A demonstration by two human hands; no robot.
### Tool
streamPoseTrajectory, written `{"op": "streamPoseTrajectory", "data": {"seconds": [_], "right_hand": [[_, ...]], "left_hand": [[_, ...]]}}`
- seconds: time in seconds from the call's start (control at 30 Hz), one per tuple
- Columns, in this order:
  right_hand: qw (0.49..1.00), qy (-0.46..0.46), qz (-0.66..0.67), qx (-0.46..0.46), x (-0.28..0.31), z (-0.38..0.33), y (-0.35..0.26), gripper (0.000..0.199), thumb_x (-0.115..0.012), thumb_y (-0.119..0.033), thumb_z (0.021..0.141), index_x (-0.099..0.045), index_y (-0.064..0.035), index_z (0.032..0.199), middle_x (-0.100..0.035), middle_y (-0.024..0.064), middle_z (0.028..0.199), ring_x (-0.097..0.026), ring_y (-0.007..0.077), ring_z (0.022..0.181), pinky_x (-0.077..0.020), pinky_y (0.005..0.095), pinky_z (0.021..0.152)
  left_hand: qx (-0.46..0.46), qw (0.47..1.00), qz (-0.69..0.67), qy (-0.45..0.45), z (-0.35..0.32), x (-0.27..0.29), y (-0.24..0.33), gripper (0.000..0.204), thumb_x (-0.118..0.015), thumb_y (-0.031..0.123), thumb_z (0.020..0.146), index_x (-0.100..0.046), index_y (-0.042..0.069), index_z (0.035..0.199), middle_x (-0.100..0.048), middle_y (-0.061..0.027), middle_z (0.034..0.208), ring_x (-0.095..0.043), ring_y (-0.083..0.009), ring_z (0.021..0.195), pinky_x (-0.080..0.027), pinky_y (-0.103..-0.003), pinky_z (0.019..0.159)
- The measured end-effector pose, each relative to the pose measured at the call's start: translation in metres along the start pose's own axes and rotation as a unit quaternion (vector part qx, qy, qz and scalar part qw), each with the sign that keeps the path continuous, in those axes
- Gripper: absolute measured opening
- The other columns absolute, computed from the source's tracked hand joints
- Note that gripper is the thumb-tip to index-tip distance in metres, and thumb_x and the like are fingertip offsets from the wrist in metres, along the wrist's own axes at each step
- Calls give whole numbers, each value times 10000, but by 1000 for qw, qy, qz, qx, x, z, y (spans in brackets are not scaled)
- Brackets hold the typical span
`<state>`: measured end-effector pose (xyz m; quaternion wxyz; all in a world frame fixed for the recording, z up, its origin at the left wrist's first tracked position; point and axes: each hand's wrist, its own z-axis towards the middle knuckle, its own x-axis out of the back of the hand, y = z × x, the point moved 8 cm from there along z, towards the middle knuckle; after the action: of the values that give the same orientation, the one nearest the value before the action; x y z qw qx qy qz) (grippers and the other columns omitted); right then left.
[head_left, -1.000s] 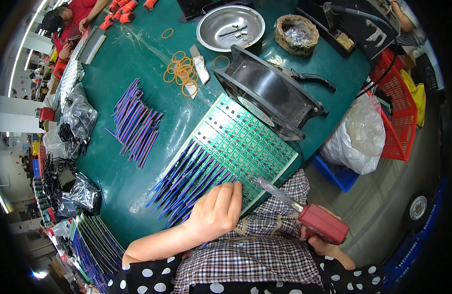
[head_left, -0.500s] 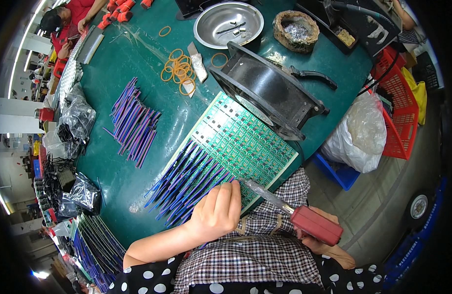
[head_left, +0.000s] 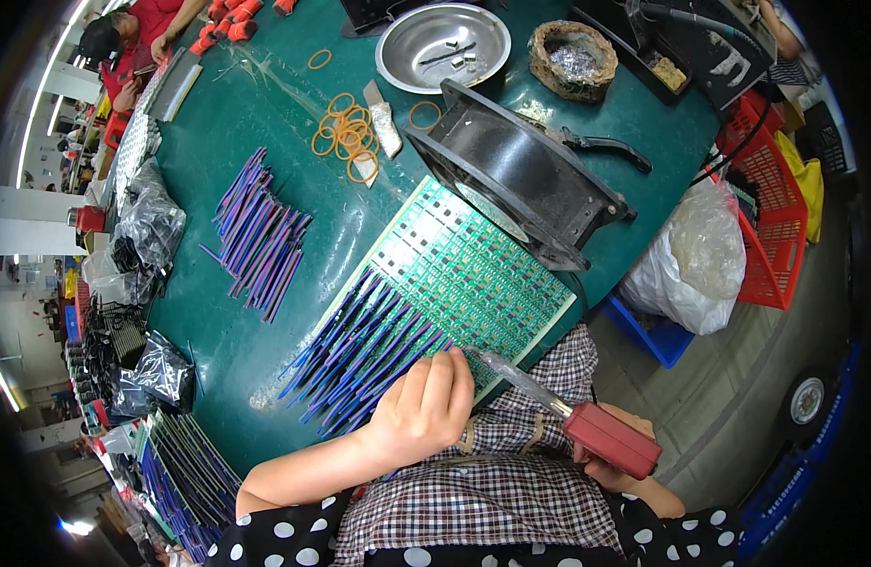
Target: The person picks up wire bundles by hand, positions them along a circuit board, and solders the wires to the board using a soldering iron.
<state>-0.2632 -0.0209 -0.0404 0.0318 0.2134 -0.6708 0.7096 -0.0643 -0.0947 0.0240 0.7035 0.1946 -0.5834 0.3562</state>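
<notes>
Gripping a red soldering gun, the right hand is wrapped round its handle (most of the fingers are hidden behind it), likely so the long metal tip can reach in while the grip stays clear of the work. The circuit board lies at the near right edge of the green table, presumably to bring it within easy reach of both hands. A row of wires runs side by side off the board's left edge, tails on the table, which probably keeps each in its own place. The black fan stands along the board's far side, its round mouth facing it, perhaps to carry off fumes. A pile of loose wires sits toward the table's left edge, seemingly for the left hand.

That hand has its fingers bunched and appears closed on a wire at the near end of the row, back of the hand up, forearm slanting in over the table's near edge. The right wrist sits low, beyond the near right edge, aiming the tip up and leftward, just beside the left fingertips; contact is unclear.
</notes>
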Motion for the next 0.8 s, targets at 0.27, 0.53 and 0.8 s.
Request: {"op": "streamPoseTrajectory", "data": {"seconds": [0.27,0.53,0.8], "right_hand": [[988,28,-92,121,4,8,-22,645,-818,-368,685,-598,64,1110,-685,175,938,-705,281,788,-573,329,686],[996,17,3,85,0,1,-11,645,-819,-369,687,-596,67,1107,-685,191,939,-707,283,795,-578,338,706],[997,-4,-12,82,1,3,-13,658,-817,-371,690,-587,74,1117,-685,188,935,-706,292,809,-578,341,710]], "left_hand": [[-9,1000,18,-11,2,0,2,251,-635,32,725,-639,-67,956,-596,-110,856,-597,-172,693,-484,-220,551],[-8,999,31,-6,2,-1,4,248,-632,24,717,-638,-68,948,-598,-114,854,-598,-172,699,-482,-215,543],[-12,999,48,-11,2,-1,5,238,-632,33,720,-638,-60,939,-602,-107,851,-603,-174,705,-478,-211,547]]}}
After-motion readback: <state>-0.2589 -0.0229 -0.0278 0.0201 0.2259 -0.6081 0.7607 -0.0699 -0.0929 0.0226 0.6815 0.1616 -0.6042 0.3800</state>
